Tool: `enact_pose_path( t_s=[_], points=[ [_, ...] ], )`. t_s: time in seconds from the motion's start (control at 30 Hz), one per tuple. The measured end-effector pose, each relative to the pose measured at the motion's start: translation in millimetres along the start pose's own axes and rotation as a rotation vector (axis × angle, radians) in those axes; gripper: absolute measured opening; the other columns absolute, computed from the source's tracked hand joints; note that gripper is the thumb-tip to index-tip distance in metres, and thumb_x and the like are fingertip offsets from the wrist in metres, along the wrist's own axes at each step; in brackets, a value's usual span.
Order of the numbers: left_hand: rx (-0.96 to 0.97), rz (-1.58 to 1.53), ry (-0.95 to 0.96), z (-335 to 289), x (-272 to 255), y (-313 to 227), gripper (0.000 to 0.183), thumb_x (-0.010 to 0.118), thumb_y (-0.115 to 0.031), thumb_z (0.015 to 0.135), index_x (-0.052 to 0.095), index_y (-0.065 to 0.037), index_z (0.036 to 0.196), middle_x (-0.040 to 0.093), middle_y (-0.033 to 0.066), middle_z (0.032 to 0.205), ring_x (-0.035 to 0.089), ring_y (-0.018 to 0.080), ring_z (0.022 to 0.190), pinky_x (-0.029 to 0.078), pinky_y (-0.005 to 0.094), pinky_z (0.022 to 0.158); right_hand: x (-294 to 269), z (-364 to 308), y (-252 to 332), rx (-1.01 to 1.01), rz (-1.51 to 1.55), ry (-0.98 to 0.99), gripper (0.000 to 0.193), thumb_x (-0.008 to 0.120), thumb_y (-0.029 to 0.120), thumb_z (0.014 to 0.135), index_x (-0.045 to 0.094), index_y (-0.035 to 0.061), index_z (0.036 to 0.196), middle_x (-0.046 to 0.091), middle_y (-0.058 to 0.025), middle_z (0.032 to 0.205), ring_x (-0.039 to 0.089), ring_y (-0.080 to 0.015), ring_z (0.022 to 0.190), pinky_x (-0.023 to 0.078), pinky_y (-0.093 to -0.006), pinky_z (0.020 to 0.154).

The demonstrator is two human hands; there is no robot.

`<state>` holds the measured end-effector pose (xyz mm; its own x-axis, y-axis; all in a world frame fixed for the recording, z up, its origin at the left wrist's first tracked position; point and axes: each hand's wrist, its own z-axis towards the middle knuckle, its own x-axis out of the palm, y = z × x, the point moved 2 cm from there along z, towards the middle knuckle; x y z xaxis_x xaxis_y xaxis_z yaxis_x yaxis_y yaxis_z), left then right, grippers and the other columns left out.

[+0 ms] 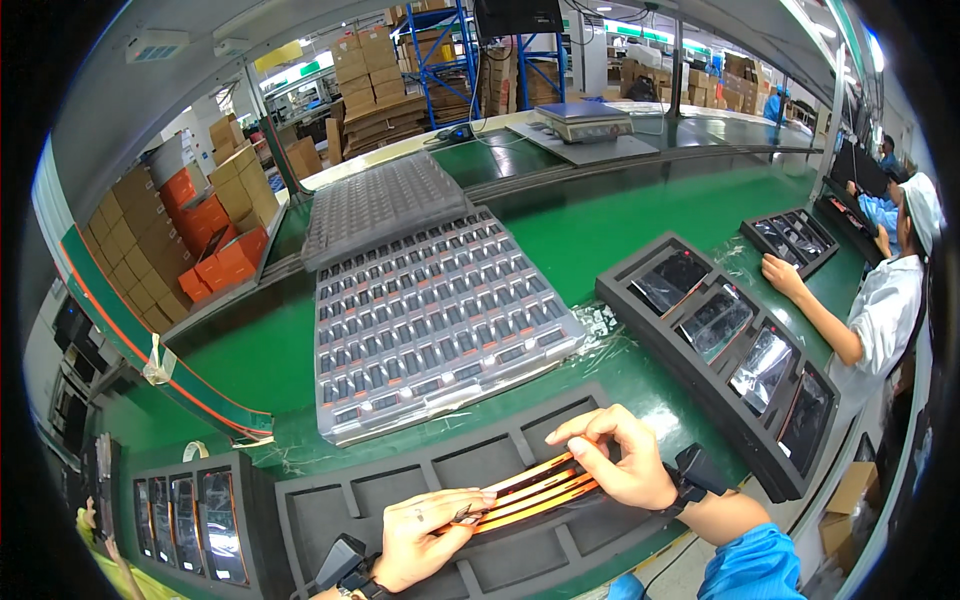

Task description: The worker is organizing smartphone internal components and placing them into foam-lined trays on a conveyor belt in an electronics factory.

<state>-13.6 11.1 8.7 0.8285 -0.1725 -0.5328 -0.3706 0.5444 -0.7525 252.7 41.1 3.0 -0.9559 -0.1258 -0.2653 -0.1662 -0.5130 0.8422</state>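
Observation:
Above a black foam tray [385, 490] with recessed compartments, I hold several thin black panels with orange edges [535, 497], fanned side by side. My left hand [428, 532] is closed round their left end, its thumb and fingers pinching them. At the other end my right hand [625, 462] is closed on the panels, with thumb and forefinger bent over the top. The compartments that show beneath my hands hold nothing; the rest are hidden by the hands and panels. Both wrists wear dark strapped devices.
Beyond the foam tray, a clear plastic tray [440, 320] holds rows of small dark parts, with another plastic tray [385, 195] behind it. Foam trays with glossy black panels stand right [705, 350] and left [185, 465]. At right, a co-worker's hand [785, 275] touches a smaller tray [762, 235].

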Motion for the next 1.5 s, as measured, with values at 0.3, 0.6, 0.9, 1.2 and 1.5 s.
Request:
enact_pose_path(
  t_s=[0.3,0.6,0.9,1.2,1.5],
  points=[
    [-0.004,0.017,0.000,-2,1,3,0.025,0.072,-0.004,0.084,0.077,-0.006,0.108,0.077,0.0080,0.110,0.074,0.0254,0.106,0.059,0.0337,0.091,3,4,-6,0.071,0.212,0.008,0.015,0.071,-0.001,0.093,0.057,0.0010,0.095,0.073,-0.0113,0.097,0.070,-0.0116,0.085,0.058,-0.0238,0.066],
    [0.019,0.004,-0.007,-3,2,4,0.025,0.072,-0.003,0.084,0.077,-0.006,0.108,0.077,0.0083,0.109,0.075,0.0241,0.103,0.060,0.0326,0.090,6,-3,-2,-0.031,0.170,-0.088,0.010,0.073,-0.003,0.091,0.066,0.0006,0.097,0.073,-0.0104,0.097,0.071,-0.0156,0.081,0.058,-0.0273,0.068],
    [0.027,0.013,-0.026,-5,3,5,0.023,0.073,-0.004,0.085,0.077,-0.005,0.107,0.077,0.0085,0.109,0.075,0.0225,0.100,0.060,0.0314,0.087,1,8,-4,-0.297,-0.159,0.025,0.015,0.077,0.000,0.083,0.073,0.0041,0.097,0.075,-0.0073,0.090,0.068,-0.0227,0.078,0.055,-0.0336,0.070],
    [-0.003,-0.016,-0.022,-4,4,9,0.024,0.073,-0.003,0.084,0.077,-0.006,0.108,0.077,0.0086,0.110,0.076,0.0219,0.100,0.060,0.0312,0.087,-3,17,-3,-0.378,-0.282,0.064,0.012,0.080,0.003,0.079,0.073,0.0090,0.088,0.077,-0.0021,0.091,0.068,-0.0159,0.079,0.049,-0.0314,0.071],
    [0.020,-0.042,-0.037,-4,6,11,0.024,0.073,-0.006,0.087,0.077,-0.007,0.111,0.077,0.0084,0.110,0.076,0.0220,0.097,0.061,0.0315,0.086,-11,11,1,-0.661,-0.593,0.007,0.015,0.085,0.023,0.070,0.074,0.0139,0.076,0.074,0.0046,0.088,0.059,-0.0142,0.068,0.049,-0.0288,0.062]
  ],
)
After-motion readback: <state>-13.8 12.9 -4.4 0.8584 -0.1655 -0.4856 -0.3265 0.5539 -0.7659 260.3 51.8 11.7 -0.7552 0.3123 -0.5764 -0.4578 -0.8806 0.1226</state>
